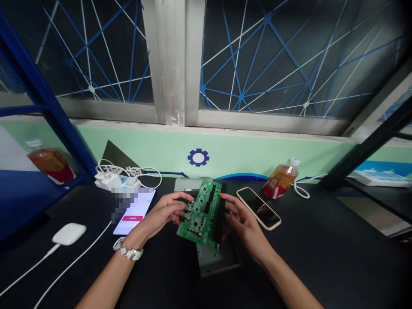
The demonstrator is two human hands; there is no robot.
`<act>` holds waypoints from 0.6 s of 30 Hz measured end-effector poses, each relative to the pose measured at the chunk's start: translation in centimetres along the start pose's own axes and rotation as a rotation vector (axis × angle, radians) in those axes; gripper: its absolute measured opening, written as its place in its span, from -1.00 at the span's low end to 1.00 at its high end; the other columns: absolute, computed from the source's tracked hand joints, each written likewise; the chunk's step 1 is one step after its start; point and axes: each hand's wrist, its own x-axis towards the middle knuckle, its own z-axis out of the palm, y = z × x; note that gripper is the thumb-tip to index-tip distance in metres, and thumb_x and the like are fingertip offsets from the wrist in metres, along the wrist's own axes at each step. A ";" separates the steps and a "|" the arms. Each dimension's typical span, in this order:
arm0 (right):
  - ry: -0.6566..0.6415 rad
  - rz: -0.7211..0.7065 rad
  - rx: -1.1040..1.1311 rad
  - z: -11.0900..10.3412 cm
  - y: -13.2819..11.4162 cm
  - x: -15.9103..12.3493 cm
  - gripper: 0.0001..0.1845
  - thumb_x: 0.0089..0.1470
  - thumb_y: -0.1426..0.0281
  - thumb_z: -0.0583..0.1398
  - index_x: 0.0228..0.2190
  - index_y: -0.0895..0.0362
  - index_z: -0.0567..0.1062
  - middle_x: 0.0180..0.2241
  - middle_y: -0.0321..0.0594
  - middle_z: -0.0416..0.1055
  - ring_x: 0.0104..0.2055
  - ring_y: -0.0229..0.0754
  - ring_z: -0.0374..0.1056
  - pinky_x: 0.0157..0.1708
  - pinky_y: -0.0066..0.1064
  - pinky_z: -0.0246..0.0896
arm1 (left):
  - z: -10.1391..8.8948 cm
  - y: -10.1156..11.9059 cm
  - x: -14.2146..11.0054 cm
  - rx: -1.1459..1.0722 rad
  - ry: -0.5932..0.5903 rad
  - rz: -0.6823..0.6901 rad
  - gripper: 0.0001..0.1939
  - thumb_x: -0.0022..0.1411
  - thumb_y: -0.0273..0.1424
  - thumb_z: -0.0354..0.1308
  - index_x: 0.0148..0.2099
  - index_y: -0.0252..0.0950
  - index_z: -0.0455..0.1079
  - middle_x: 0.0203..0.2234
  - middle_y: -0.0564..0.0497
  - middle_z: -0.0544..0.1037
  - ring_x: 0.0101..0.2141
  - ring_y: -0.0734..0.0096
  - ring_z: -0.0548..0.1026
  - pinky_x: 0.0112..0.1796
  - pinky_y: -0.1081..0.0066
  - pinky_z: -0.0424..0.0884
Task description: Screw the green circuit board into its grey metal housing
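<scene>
My left hand and my right hand hold a green printed circuit board by its long edges, tilted above the table. The board carries black connectors and many small components. Under it lies a grey metal enclosure, partly hidden by the board and my hands. A metal wristwatch sits on my left wrist.
On the black table, a smartphone lies right of the board and another with a lit screen lies left. Behind are a juice bottle and a white charger with cables. A white charging device lies front left.
</scene>
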 end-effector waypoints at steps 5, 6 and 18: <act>-0.045 -0.128 -0.232 1.0 -0.2 -1.0 -0.25 0.17 0.41 0.18 0.29 -0.10 0.00 0.19 -0.05 0.16 -0.15 -0.17 0.39 -0.33 -0.39 0.39 | 0.6 -0.6 0.1 0.132 -0.067 -0.055 -0.66 0.26 -0.19 0.15 0.01 -0.24 0.27 -0.40 0.05 0.43 -0.41 0.41 0.45 -0.42 0.43 0.40; -0.050 -0.155 -0.303 1.2 -0.1 -1.2 -0.21 0.16 0.43 0.18 0.30 -0.11 -0.03 0.22 -0.05 0.13 -0.12 -0.15 0.39 -0.31 -0.39 0.39 | 0.9 -0.8 0.1 0.145 -0.084 -0.052 -0.67 0.26 -0.20 0.15 0.01 -0.22 0.25 -0.37 0.04 0.44 -0.39 0.41 0.45 -0.40 0.42 0.40; -0.163 -0.379 -0.659 1.8 -0.1 -2.3 -0.06 0.03 0.55 0.17 0.33 -0.05 -0.10 0.31 -0.09 0.04 0.07 -0.06 0.30 -0.12 -0.30 0.38 | 3.2 -3.0 0.4 0.026 -0.185 0.052 -0.71 0.32 -0.29 0.10 0.04 -0.19 0.19 -0.10 -0.04 0.38 -0.21 0.37 0.43 -0.16 0.30 0.39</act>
